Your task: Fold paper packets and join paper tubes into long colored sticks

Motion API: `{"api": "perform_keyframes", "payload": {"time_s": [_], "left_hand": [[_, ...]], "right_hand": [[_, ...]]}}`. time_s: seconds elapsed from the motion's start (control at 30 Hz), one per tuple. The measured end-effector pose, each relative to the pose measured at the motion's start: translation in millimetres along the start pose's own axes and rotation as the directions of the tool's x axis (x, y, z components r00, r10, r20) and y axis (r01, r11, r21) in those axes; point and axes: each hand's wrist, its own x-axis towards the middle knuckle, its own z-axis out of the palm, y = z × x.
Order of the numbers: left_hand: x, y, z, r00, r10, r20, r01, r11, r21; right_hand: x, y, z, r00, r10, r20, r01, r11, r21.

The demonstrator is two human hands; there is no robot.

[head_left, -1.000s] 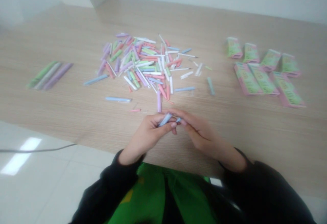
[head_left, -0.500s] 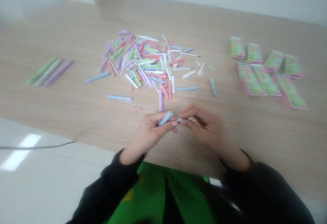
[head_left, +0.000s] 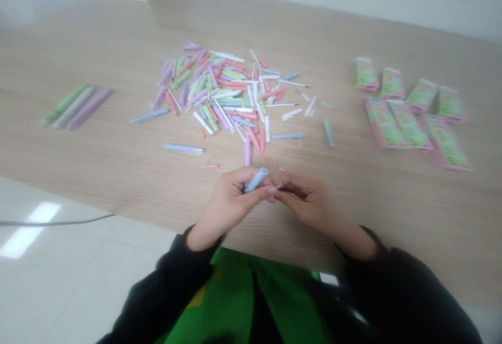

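Observation:
My left hand [head_left: 234,196] is closed around a light blue pen part [head_left: 257,179], which tilts up to the right. Against its fingertips, my right hand [head_left: 309,197] pinches something small that I cannot make out. Just beyond my hands, a purple pen part [head_left: 247,151] points away from me. Behind it spreads a loose pile of pen parts [head_left: 223,93] in purple, green, white, pink and blue. A light blue pen part [head_left: 185,148] lies to the left of my hands, near a small pink piece [head_left: 209,166].
Green, white and purple sticks [head_left: 78,107] lie side by side at the left of the wooden table [head_left: 117,176]. Several green and pink packets [head_left: 386,123] stand or lie at the right. A cable [head_left: 78,222] runs at the lower left.
My right hand has moved slightly left and down, closer against my left fingertips. A small purple piece now shows on the table just beyond my right fingers.

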Motion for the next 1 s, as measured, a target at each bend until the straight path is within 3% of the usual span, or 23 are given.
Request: {"api": "perform_keyframes", "payload": {"time_s": [0.37,0.53,0.73,0.9,1.0], "left_hand": [[1,-4,6.2,0.998,0.057,-0.001,-0.057,0.998,0.013],[2,-5,9.3,0.997,0.069,-0.023,-0.068,0.997,0.041],[1,-15,4.2,1.000,0.000,-0.017,-0.003,0.982,-0.191],[-3,-19,-1.3,0.995,-0.044,0.093,0.077,0.915,-0.395],[-5,-18,-4.0,0.990,-0.049,0.135,0.100,0.910,-0.402]], "right_hand": [[2,-10,6,0.998,-0.051,-0.042,0.047,0.996,-0.074],[2,-14,7,0.998,-0.046,-0.042,0.038,0.982,-0.184],[1,-10,5,0.986,-0.035,-0.161,0.026,0.998,-0.058],[-2,-8,0,0.976,-0.092,-0.197,0.094,0.996,0.003],[-3,-8,-1,0.976,-0.046,-0.211,0.071,0.991,0.111]]}}
